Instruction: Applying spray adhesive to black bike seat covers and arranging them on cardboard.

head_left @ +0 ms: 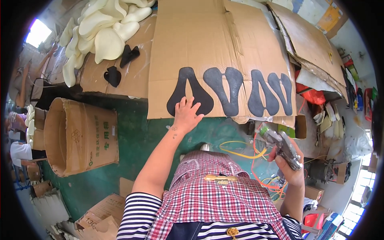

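My left hand [185,117], fingers spread, rests on the lower part of a black, forked saddle-cover-shaped piece [205,102] near the cardboard's front edge. To the right, more flat black pieces lie in a row: one with its wide end away from me [231,90], another with its narrow end away [259,96], and one at the far right [286,96]. My right hand [291,171] is closed round the handle of a worn metal spray gun [281,145] with a green part at its front. It is held off the board, right of my body.
A cardboard sheet [192,32] covers the table. Cream foam pads [108,42] pile up at the far left, with two crumpled black pieces [113,76] nearby. A large cardboard box [100,134] stands left. Orange and yellow hoses [256,155] hang below the gun. People work far left.
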`<state>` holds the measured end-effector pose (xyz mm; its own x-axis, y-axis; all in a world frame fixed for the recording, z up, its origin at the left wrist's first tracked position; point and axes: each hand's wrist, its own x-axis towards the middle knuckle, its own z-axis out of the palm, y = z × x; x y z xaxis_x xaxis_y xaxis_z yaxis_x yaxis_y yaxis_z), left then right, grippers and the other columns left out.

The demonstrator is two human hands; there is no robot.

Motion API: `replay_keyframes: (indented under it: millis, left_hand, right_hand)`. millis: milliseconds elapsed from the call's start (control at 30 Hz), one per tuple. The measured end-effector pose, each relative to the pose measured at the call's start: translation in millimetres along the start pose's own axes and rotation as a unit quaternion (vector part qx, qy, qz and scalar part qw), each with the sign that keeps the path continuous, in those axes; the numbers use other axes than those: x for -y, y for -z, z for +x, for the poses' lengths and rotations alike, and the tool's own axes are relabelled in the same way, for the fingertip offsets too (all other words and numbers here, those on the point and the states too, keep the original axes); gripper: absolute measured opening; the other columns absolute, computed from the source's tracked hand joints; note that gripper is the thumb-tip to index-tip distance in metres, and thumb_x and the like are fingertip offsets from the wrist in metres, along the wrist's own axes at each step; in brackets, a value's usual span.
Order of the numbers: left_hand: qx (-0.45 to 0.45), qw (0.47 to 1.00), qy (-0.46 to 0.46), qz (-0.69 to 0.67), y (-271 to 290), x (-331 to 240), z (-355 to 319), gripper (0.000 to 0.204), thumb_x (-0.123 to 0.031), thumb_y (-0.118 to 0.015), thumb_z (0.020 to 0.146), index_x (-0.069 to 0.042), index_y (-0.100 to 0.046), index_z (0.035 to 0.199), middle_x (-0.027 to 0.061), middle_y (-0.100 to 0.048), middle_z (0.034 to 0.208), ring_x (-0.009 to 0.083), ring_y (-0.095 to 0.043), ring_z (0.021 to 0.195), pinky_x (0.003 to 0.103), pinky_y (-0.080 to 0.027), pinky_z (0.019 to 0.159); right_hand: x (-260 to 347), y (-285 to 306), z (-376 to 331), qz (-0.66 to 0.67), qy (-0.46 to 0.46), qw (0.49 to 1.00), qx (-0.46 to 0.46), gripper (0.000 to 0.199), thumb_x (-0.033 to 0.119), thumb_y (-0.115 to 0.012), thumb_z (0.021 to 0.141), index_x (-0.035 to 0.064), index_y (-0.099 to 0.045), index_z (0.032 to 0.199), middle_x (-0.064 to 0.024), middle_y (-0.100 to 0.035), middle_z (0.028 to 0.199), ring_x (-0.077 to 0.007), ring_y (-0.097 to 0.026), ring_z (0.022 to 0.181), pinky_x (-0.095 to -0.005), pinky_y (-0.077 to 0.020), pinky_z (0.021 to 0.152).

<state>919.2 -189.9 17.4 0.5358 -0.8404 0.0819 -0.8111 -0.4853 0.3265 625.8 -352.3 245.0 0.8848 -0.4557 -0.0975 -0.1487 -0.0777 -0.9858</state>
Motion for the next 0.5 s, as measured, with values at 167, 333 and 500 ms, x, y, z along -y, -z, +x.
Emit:
replay_keyframes:
  millis: [167, 333, 500]
  left_hand:
    - [0.009, 1.0, 0.017, -0.015, 1, -6, -8, 0.048, -0.038, -0.061, 0.082, -0.012, -0.057, 0.122, 0.015, -0.042, 0.136, 0.0382, -0.033, 0.127, 0.052, -0.029, 0.101]
    - [0.026, 0.999, 0.014, -0.019, -1, -7, -12, 0.047, -0.037, -0.06, 0.083, -0.013, -0.055, 0.123, 0.0143, -0.042, 0.137, 0.0385, -0.032, 0.129, 0.052, -0.028, 0.102]
    - [0.034, 0.999, 0.013, -0.019, 0, -7, -14, 0.047, -0.037, -0.06, 0.084, -0.013, -0.054, 0.124, 0.0136, -0.041, 0.138, 0.0387, -0.03, 0.13, 0.054, -0.027, 0.103]
  right_hand:
    - [-4, -1, -3, 0.046, -0.004, 0.997, 0.054, 0.055, 0.005, -0.062, 0.081, -0.0019, -0.042, 0.132, -0.0099, -0.06, 0.092, -0.0163, -0.058, 0.081, -0.0298, -0.0474, 0.071]
    - [0, -4, 5, 0.016, -0.01, 1.0, -0.011, 0.055, 0.008, -0.064, 0.081, -0.0028, -0.043, 0.131, -0.008, -0.06, 0.089, -0.0146, -0.058, 0.077, -0.0289, -0.0479, 0.07]
    - [-3, 5, -4, 0.045, 0.003, 0.998, 0.049, 0.056, 0.002, -0.063, 0.079, -0.001, -0.043, 0.132, -0.0091, -0.061, 0.089, -0.0159, -0.059, 0.079, -0.0298, -0.0482, 0.071]
